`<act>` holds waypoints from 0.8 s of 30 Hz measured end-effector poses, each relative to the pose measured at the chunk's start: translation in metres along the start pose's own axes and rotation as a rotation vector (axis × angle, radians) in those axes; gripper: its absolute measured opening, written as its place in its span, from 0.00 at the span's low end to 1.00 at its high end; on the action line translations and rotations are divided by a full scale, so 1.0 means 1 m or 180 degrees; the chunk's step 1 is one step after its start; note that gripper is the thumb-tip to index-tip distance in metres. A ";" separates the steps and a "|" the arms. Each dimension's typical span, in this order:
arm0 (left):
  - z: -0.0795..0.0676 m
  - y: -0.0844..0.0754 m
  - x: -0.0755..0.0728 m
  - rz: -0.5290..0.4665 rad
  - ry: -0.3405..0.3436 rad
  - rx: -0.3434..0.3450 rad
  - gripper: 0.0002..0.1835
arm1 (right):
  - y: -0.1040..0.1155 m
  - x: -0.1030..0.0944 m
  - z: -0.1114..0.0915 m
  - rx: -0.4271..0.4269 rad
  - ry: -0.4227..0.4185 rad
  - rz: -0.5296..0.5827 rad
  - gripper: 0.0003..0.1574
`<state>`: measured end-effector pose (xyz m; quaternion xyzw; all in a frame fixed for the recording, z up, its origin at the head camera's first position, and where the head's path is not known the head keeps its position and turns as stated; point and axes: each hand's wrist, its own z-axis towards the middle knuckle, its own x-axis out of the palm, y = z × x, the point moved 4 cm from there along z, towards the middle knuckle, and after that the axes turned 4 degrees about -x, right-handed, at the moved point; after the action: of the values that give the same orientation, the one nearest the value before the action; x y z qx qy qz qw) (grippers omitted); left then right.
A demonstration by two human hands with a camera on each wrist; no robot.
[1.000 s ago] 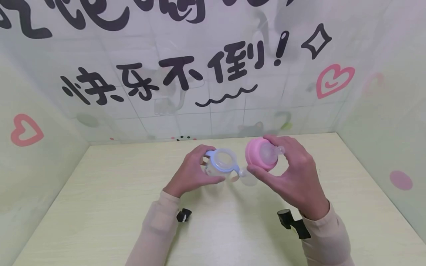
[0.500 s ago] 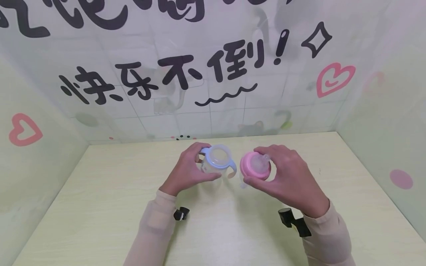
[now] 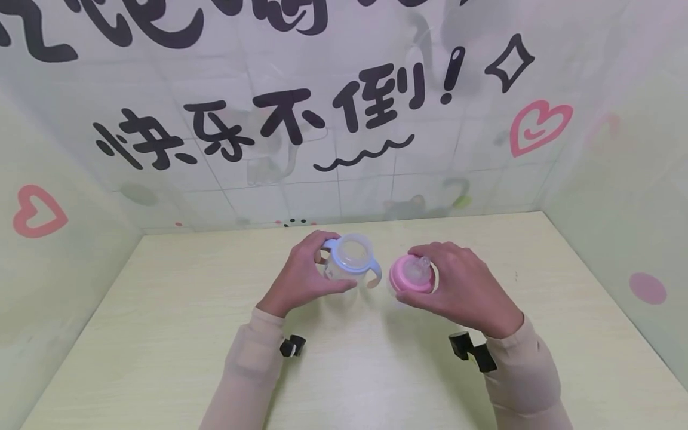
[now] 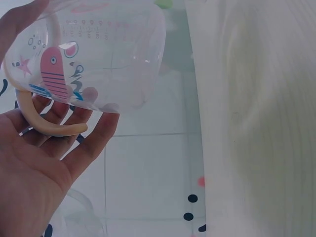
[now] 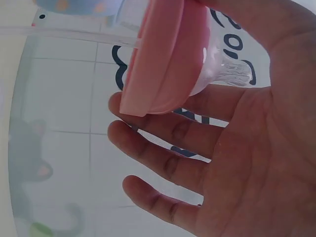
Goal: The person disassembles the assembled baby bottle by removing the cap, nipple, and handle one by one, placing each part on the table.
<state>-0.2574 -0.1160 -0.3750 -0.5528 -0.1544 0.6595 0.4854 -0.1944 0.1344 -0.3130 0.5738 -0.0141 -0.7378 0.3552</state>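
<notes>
Lowered and turned teat-up since the earlier frame, the pink nipple cap (image 3: 412, 276) sits pinched between my right hand's (image 3: 459, 283) thumb and fingers. My left hand (image 3: 303, 272) grips the clear two-handled bottle (image 3: 352, 255). I read its printed scale (image 4: 94, 29) in the left wrist view; the right shows a straw (image 5: 69, 35) running past my fingertips.

Head cam forward-down; wrists close; wall (image 3: 365, 194) shared.

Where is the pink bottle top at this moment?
In the head view, the pink bottle top is right of center, pinched in the right hand, with the clear cup in the left hand just to its left.
</notes>
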 end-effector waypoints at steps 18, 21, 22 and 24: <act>0.000 0.001 0.001 -0.0028 0.0003 0.0000 0.39 | -0.035 0.008 0.005 0.0386 0.0344 0.0026 0.33; 0.001 0.001 0.002 -0.0028 0.0008 0.0014 0.39 | -0.041 0.007 0.006 0.0486 0.0362 0.0032 0.33; 0.001 0.001 0.002 -0.0028 0.0007 0.0019 0.39 | -0.043 0.006 0.006 0.0514 0.0373 0.0039 0.34; 0.001 0.001 0.003 -0.0028 0.0008 0.0030 0.39 | -0.047 0.005 0.005 0.0572 0.0392 0.0069 0.33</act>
<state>-0.2589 -0.1140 -0.3770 -0.5507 -0.1530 0.6574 0.4911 -0.2234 0.1648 -0.3359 0.6474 -0.0647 -0.6931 0.3105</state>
